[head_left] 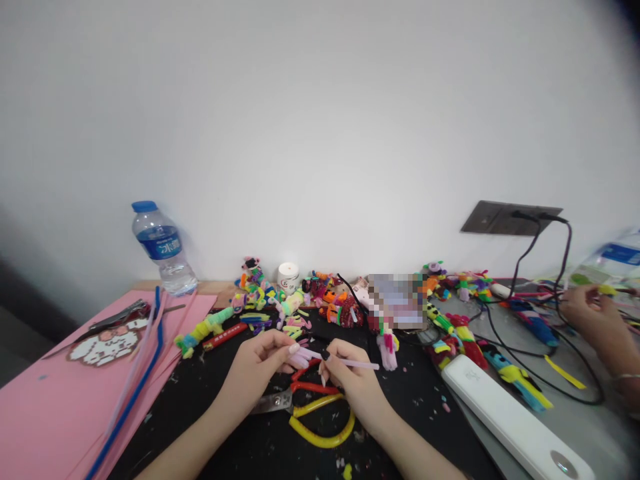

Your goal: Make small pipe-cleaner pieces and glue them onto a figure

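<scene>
Pale purple pipe cleaners (300, 359) are folded into a small bundle between my hands, over the black mat (200, 427). My left hand (263, 360) pinches the bundle between thumb and fingers. On the other side, my right hand (353, 377) is closed on a pipe cleaner, whose straight end (367, 365) sticks out to the right. Just below my hands lie scissors with yellow handles (325, 441), their metal blades pointing left. Red handles (313, 387) of a tool show between my hands, partly covered by my fingers.
Several colourful pipe-cleaner figures (345, 313) line the wall side. A water bottle (159, 247) stands on the left, near long blue strips (131, 400) on pink sheets (40, 427). Right are a long white device (510, 420), black cables (570, 247) and another person's hand (597, 320).
</scene>
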### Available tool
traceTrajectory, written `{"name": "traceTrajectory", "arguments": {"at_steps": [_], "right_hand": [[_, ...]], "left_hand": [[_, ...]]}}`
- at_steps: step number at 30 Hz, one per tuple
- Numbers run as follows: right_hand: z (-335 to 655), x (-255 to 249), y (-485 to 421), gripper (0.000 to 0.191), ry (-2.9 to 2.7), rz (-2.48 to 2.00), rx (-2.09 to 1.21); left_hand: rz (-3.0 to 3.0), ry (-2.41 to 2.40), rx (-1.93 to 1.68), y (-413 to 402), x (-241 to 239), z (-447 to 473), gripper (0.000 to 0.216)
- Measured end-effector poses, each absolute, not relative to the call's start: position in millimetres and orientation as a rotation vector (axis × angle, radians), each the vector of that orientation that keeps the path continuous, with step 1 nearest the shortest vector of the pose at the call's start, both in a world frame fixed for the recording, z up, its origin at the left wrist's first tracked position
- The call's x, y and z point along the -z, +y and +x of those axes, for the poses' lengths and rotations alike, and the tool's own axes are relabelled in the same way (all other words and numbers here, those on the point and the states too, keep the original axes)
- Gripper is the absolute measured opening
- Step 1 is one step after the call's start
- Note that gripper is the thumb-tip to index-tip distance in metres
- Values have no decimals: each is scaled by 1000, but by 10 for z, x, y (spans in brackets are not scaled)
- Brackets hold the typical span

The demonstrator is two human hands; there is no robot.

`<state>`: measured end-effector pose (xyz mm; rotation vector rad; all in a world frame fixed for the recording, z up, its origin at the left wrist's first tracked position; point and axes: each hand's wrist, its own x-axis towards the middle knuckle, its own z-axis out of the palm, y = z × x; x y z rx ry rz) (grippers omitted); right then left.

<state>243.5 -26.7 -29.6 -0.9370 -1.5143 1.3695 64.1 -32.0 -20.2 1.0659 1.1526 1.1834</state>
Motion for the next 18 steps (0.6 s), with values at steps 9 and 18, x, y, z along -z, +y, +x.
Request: {"name": "traceTrajectory", "arguments": {"at_steps": [9,18], "right_hand": [[2414,292,-293,28,-1565,-932,-1310],[2398,259,-331,27,-1853,-974,-1091]], "left_hand": [[699,822,-1159,-369,240,699,24],[782,899,-1093,-392,243,758,34]]}}
